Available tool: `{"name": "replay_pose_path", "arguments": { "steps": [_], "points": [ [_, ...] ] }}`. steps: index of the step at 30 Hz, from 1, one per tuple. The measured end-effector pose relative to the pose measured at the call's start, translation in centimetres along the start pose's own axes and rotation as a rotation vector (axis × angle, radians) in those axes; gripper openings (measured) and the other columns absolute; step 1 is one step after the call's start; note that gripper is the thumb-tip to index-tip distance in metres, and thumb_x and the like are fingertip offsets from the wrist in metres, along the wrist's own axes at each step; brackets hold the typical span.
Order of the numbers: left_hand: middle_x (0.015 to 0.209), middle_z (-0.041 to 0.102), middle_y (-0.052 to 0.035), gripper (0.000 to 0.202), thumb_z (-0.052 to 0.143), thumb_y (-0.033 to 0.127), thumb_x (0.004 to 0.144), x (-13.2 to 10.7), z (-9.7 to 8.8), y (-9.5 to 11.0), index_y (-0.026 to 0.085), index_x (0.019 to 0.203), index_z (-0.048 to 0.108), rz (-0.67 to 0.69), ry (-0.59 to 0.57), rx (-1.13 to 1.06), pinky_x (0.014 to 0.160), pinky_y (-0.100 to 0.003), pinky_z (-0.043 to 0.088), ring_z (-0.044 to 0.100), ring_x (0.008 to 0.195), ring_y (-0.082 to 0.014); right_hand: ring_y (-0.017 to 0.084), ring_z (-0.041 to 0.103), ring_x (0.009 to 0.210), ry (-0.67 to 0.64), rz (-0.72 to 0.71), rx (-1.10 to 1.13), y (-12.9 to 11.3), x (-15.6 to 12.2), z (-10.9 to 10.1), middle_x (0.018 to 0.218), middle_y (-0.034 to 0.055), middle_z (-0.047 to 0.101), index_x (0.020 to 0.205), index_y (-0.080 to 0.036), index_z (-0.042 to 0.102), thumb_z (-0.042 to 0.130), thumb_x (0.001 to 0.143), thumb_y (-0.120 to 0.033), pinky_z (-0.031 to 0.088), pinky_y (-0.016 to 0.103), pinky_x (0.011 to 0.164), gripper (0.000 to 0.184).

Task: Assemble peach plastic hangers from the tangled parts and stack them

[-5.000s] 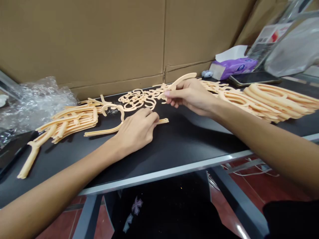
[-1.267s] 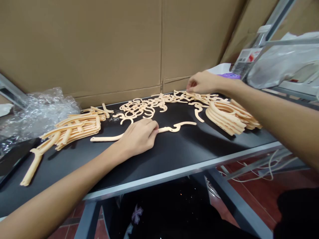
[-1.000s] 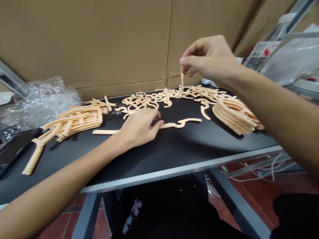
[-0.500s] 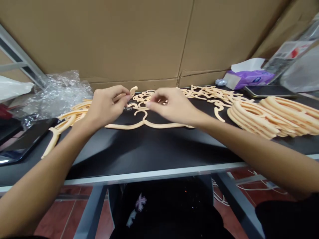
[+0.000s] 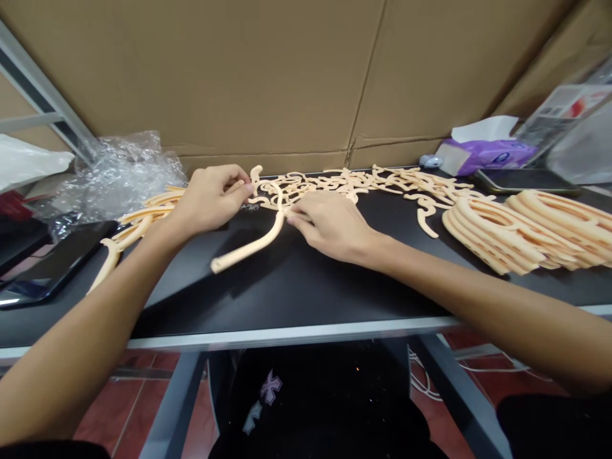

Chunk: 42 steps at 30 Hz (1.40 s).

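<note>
In front of me, a cream plastic clothes hanger (image 5: pixel 246 253) is tilted, one arm slanting toward me over the black table. My right hand (image 5: pixel 329 223) is closed around its other arm, near the centre, and covers much of that side. Pinched between the thumb and fingers of my left hand (image 5: pixel 217 194) is a small curved cream hook piece (image 5: pixel 256 173), its end sticking up past the fingertips. The hanger's own hook curves just right of those fingertips. Behind both hands lies a spread of loose cream hook pieces (image 5: pixel 329 183).
Stacked cream hangers (image 5: pixel 507 236) lie at the right, more hangers (image 5: pixel 117 245) at the left. Crumpled clear plastic wrap (image 5: pixel 129 172), a dark phone-like device (image 5: pixel 57 268), a purple tissue pack (image 5: pixel 492 155) and a phone (image 5: pixel 526 181) lie around. A cardboard wall (image 5: pixel 268 83) closes the back.
My right hand has taken hold of the hanger that lay on the table and turned it, so one arm now points toward me. My left hand keeps its pinch on the hook piece.
</note>
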<state>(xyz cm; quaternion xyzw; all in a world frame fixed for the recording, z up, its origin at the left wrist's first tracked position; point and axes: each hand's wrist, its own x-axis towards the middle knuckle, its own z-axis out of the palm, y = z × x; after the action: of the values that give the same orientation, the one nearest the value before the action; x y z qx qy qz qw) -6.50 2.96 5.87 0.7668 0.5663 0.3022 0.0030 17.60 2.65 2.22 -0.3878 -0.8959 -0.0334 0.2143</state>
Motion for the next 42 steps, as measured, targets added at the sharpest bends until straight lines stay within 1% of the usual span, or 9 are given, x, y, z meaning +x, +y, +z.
{"name": "replay_pose_path", "arguments": {
  "steps": [5, 9, 17, 24, 29, 32, 37, 40, 42],
  "points": [
    [0.078, 0.074, -0.0034, 0.021, 0.058, 0.037, 0.096, 0.0, 0.1, 0.3, 0.018, 0.095, 0.067, -0.078, -0.012, -0.202, 0.071, -0.032, 0.052, 0.066, 0.067, -0.0185, 0.026, 0.067, 0.093, 0.161, 0.046, -0.054, 0.8, 0.4, -0.4, 0.102, 0.0125, 0.076, 0.100, -0.014, 0.074, 0.051, 0.107, -0.029, 0.040, 0.037, 0.081, 0.029],
    [0.077, 0.072, -0.0047, 0.015, 0.062, 0.033, 0.090, -0.1, 0.3, 0.9, 0.019, 0.088, 0.065, -0.123, -0.127, -0.289, 0.065, -0.030, 0.051, 0.066, 0.064, -0.0173, 0.026, 0.068, 0.090, 0.283, 0.113, -0.021, 2.2, 0.7, -0.3, 0.102, 0.0119, 0.076, 0.101, -0.016, 0.072, 0.050, 0.108, -0.033, 0.041, 0.036, 0.078, 0.029],
    [0.059, 0.051, 0.0038, 0.018, 0.061, 0.035, 0.090, -0.5, 0.9, 2.3, 0.017, 0.087, 0.064, -0.107, -0.282, -0.414, 0.052, -0.025, 0.035, 0.045, 0.052, -0.0111, 0.024, 0.067, 0.089, 0.523, 0.118, 0.021, 5.4, 1.5, 0.0, 0.097, 0.0094, 0.073, 0.098, -0.019, 0.067, 0.050, 0.107, -0.040, 0.049, 0.038, 0.084, 0.028],
    [0.058, 0.051, 0.0036, 0.028, 0.067, 0.042, 0.090, -0.8, 0.6, 3.2, 0.016, 0.078, 0.062, -0.056, -0.332, -0.449, 0.049, -0.023, 0.032, 0.043, 0.051, -0.0083, 0.029, 0.069, 0.098, 0.542, 0.153, 0.036, 6.5, 1.8, -0.2, 0.101, 0.0124, 0.071, 0.102, -0.020, 0.066, 0.043, 0.109, -0.050, 0.053, 0.046, 0.092, 0.039],
    [0.063, 0.059, 0.0007, 0.028, 0.071, 0.040, 0.089, -0.8, 1.1, 3.1, 0.016, 0.079, 0.060, -0.112, -0.400, -0.505, 0.041, -0.022, 0.028, 0.040, 0.044, -0.0061, 0.029, 0.068, 0.102, 0.548, 0.098, 0.018, 6.5, 1.8, -0.4, 0.101, 0.0123, 0.071, 0.102, -0.020, 0.065, 0.039, 0.110, -0.053, 0.053, 0.048, 0.094, 0.043],
    [0.072, 0.064, -0.0017, 0.029, 0.074, 0.041, 0.087, -0.8, 1.9, 2.7, 0.016, 0.083, 0.059, -0.128, -0.365, -0.592, 0.040, -0.021, 0.034, 0.042, 0.044, -0.0058, 0.029, 0.066, 0.103, 0.551, 0.090, 0.012, 6.7, 1.9, -0.2, 0.100, 0.0120, 0.071, 0.100, -0.021, 0.065, 0.041, 0.110, -0.050, 0.052, 0.049, 0.096, 0.039],
    [0.072, 0.061, -0.0002, 0.030, 0.076, 0.040, 0.085, -0.8, 2.3, 2.5, 0.016, 0.086, 0.058, -0.149, -0.288, -0.660, 0.038, -0.020, 0.034, 0.040, 0.042, -0.0046, 0.029, 0.064, 0.100, 0.580, 0.094, -0.014, 6.9, 2.1, 0.0, 0.099, 0.0113, 0.072, 0.098, -0.022, 0.066, 0.044, 0.109, -0.044, 0.051, 0.049, 0.096, 0.033],
    [0.068, 0.060, 0.0011, 0.028, 0.075, 0.040, 0.085, -0.9, 2.1, 2.7, 0.016, 0.085, 0.060, -0.141, -0.375, -0.683, 0.040, -0.019, 0.032, 0.036, 0.041, -0.0037, 0.028, 0.063, 0.101, 0.575, 0.093, -0.038, 6.5, 2.1, 0.0, 0.100, 0.0111, 0.072, 0.098, -0.021, 0.067, 0.045, 0.108, -0.039, 0.050, 0.050, 0.097, 0.031],
    [0.058, 0.051, 0.0042, 0.029, 0.074, 0.041, 0.086, -1.0, 2.1, 2.7, 0.016, 0.081, 0.063, -0.128, -0.437, -0.673, 0.042, -0.019, 0.031, 0.034, 0.042, -0.0045, 0.028, 0.063, 0.102, 0.562, 0.095, -0.046, 6.3, 2.1, 0.0, 0.101, 0.0114, 0.072, 0.099, -0.020, 0.068, 0.046, 0.108, -0.036, 0.049, 0.050, 0.098, 0.029]
  ]
}}
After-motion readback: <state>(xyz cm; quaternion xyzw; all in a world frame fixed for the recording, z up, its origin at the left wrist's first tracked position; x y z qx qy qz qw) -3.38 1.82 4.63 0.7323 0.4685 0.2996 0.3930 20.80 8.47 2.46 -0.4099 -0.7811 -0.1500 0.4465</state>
